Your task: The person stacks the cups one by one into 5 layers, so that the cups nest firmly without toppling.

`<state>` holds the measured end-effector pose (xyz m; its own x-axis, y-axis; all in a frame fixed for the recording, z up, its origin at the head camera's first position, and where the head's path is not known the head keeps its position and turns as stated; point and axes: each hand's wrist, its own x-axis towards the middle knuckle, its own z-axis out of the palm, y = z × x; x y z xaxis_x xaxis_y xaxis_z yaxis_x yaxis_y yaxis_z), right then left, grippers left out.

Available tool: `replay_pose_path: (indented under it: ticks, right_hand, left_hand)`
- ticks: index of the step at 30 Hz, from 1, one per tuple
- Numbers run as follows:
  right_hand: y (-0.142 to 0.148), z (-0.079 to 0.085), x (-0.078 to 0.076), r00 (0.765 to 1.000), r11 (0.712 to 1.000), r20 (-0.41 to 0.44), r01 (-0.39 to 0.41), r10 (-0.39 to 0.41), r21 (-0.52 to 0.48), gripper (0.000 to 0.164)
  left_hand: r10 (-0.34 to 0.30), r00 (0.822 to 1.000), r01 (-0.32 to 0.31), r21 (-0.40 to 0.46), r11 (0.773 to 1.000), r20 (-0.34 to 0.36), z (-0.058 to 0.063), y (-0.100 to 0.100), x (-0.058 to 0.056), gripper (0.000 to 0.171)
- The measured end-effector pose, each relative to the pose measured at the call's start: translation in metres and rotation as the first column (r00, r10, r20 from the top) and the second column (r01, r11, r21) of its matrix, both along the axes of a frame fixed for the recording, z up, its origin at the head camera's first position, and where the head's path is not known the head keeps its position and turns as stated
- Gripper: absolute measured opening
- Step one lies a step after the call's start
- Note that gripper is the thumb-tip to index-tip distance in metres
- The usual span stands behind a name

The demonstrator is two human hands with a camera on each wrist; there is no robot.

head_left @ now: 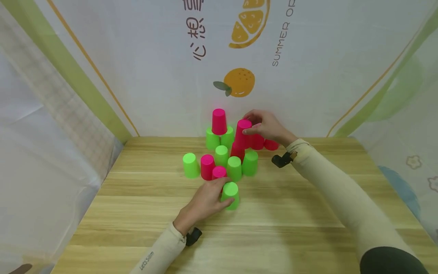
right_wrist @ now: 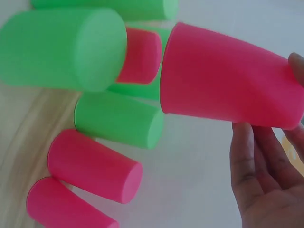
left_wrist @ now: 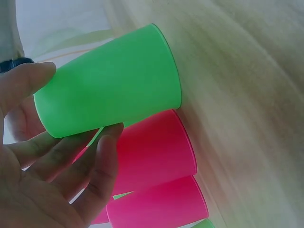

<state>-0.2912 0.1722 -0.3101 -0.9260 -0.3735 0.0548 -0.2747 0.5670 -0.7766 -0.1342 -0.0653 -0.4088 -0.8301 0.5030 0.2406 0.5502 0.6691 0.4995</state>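
Observation:
My left hand (head_left: 205,199) grips an upside-down green cup (head_left: 230,194) at the front of the cup group, thumb on one side and fingers on the other. I cannot tell if its rim touches the table. Pink cups (left_wrist: 156,152) stand close beside that green cup in the left wrist view. Farther back, my right hand (head_left: 268,125) pinches a pink cup (right_wrist: 223,76) near its closed end, mouth downward. In the head view this cup overlaps another pink cup (head_left: 237,153) below it; contact between them is unclear.
At the back, a pink cup (head_left: 219,121) sits upside down across two green cups (head_left: 212,139). Several green and pink cups stand between the hands, with a green cup (head_left: 191,166) at the left. A printed curtain (head_left: 164,95) hangs behind the wooden table (head_left: 137,213).

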Motion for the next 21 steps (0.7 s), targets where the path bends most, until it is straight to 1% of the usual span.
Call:
replay_pose_path:
  ticks: [5,11,13,17,21]
  right_hand:
    - [-0.010,-0.007,-0.018,0.997,0.997,0.021,0.073,-0.073,0.003,0.045]
    - [-0.020,-0.015,-0.034,0.989,0.989,-0.018,0.147,-0.147,-0.024,0.046]
    - [-0.024,-0.016,-0.039,0.985,0.985,-0.025,0.172,-0.172,-0.032,0.046]
    - [-0.030,-0.018,-0.047,0.975,0.974,-0.007,0.223,-0.224,-0.050,0.047]
    - [-0.035,-0.019,-0.052,0.969,0.968,0.003,0.245,-0.246,-0.060,0.048]
  left_hand:
    - [-0.004,1.000,0.004,-0.006,1.000,0.011,0.000,-0.001,-0.001,0.045]
    - [-0.013,1.000,0.013,-0.011,1.000,0.024,-0.001,-0.001,-0.002,0.045]
    - [-0.012,1.000,0.012,-0.008,1.000,0.021,-0.001,-0.001,-0.002,0.045]
    - [-0.011,1.000,0.012,-0.004,1.000,0.016,-0.001,-0.001,-0.002,0.046]
    - [-0.007,1.000,0.007,-0.002,1.000,0.030,-0.002,-0.002,-0.002,0.046]
